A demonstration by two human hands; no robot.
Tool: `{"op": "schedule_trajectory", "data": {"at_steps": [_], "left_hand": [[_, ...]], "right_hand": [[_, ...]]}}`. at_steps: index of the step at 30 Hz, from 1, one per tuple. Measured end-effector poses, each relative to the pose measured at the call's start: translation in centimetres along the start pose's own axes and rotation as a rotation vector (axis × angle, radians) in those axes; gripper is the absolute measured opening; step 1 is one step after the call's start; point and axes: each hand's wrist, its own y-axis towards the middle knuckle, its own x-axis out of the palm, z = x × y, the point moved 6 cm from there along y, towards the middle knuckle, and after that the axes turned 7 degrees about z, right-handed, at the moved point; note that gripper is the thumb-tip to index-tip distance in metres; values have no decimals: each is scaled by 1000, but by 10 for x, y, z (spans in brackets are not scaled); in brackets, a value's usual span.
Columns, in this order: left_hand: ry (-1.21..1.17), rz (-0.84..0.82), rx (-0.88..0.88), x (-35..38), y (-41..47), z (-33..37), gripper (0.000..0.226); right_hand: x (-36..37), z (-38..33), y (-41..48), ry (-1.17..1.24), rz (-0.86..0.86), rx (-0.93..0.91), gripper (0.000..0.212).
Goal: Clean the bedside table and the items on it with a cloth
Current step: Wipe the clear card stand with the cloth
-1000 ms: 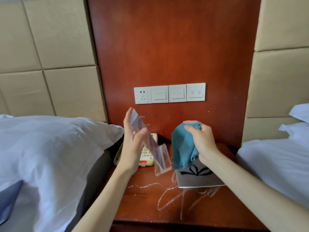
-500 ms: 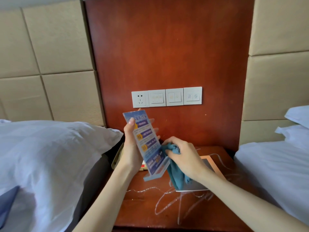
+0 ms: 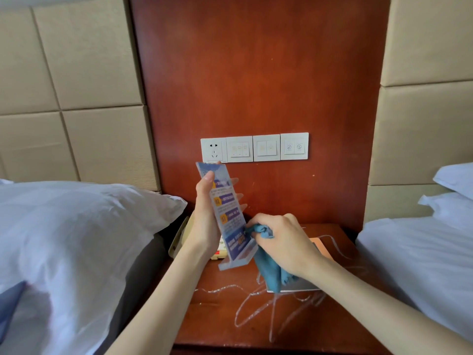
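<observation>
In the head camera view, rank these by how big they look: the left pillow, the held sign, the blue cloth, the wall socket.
1. left pillow
2. sign
3. blue cloth, bunched in the right hand and partly hidden, so only its visible part ranks here
4. wall socket

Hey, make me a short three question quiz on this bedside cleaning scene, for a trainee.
1. True or false: the left hand grips the sign stand.
2. Where does the blue cloth in the right hand meet the stand? A) top edge B) lower part C) nowhere
3. How many white wall plates form the row?
Key: 1 true; 2 B; 3 four.
</observation>
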Motion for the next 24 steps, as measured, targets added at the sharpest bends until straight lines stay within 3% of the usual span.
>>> {"op": "schedule_trajectory", "data": {"at_steps": [7,11,16,20,24], "left_hand": [[89,13,10,5,0,3,68],[235,37,82,4,5,2,79],[199,122,19,-11,8,-4,77],[168,110,-23,-6,-1,-6,68],[77,61,-61,-1,-8,-10,68]], "right_hand": [[-1,-13,1,7,-42,-76,24],[6,-22,-4,266,-129,-19,20],[6,-20,-7,458,-207,0,12],[9,-12,-3,390,-298,0,12],[5,8,5,288,-238,56,16]]}}
